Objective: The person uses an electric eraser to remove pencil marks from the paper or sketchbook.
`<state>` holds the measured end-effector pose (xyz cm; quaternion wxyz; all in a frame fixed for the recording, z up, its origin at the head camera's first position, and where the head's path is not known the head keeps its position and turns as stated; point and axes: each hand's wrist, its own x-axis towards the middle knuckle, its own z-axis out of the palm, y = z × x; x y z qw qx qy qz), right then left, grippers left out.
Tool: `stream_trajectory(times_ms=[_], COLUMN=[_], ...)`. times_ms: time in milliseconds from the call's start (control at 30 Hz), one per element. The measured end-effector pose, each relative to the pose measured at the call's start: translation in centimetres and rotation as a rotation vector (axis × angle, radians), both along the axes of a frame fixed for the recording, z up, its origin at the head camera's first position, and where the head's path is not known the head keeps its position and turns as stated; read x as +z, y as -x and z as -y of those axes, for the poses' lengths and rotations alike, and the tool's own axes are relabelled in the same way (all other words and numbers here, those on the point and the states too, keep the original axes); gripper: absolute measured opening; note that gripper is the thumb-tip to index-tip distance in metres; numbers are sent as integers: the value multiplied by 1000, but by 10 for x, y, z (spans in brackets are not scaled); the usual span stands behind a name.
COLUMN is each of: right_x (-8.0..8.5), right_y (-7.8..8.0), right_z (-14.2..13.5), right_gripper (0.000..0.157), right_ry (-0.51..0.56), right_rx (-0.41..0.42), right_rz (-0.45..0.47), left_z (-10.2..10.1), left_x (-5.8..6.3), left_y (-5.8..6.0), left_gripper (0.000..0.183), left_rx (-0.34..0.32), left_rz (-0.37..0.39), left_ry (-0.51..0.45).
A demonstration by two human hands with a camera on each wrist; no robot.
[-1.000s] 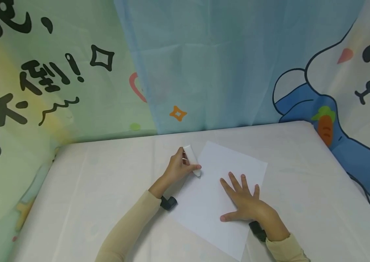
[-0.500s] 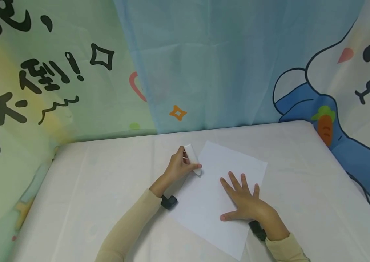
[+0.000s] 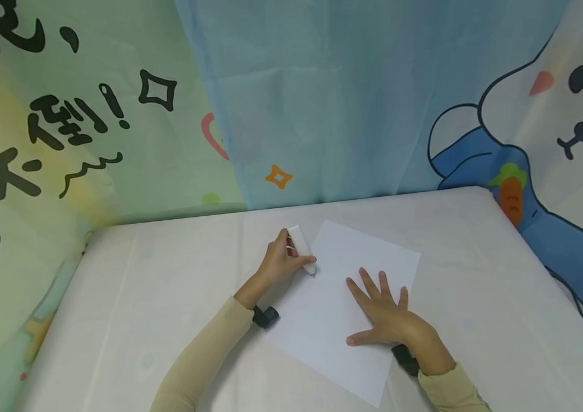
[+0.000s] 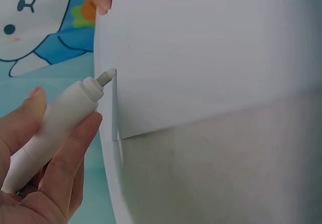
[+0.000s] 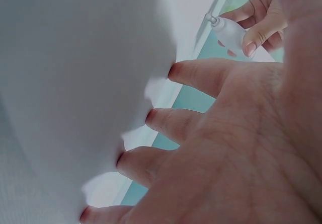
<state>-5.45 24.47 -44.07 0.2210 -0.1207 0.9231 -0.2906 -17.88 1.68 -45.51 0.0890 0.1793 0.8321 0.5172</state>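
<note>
My left hand point(image 3: 278, 260) grips a white electric eraser point(image 3: 299, 240), thick as a marker, with a grey shaft and a small pale tip. In the left wrist view the thumb and fingers close round the eraser's body point(image 4: 63, 116). Its tip meets the surface of a white sheet of paper point(image 3: 335, 246), close to the sheet's left side. My right hand point(image 3: 389, 320) lies spread on the sheet, right of the eraser, with fingertips point(image 5: 173, 70) pressing the paper. I see no marks on the visible paper.
A white cloth covers the table point(image 3: 168, 297), and the sheet lies on it at a slant. Behind the far edge hangs a printed curtain point(image 3: 291, 114) with a cartoon animal point(image 3: 564, 189) at the right. Each wrist wears a black camera point(image 3: 266, 317).
</note>
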Motion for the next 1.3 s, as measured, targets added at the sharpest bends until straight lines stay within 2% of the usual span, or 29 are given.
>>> stream_trajectory(times_ms=[300,733,1300], right_x=[1,1,1], right_y=[0,0,0], right_z=[0,0,1], right_gripper=[117,117,117], right_ry=[-6,-23,-24], right_rx=[-1,-1,-4], right_rz=[3,0,0], left_z=[-5,-14,-22], left_x=[-4,-6,-7], left_y=[8,18,27], left_gripper=[48,50,54], left_rx=[26,42,80], left_rz=[-39,-53,-19], left_ry=[-24,-30,-31])
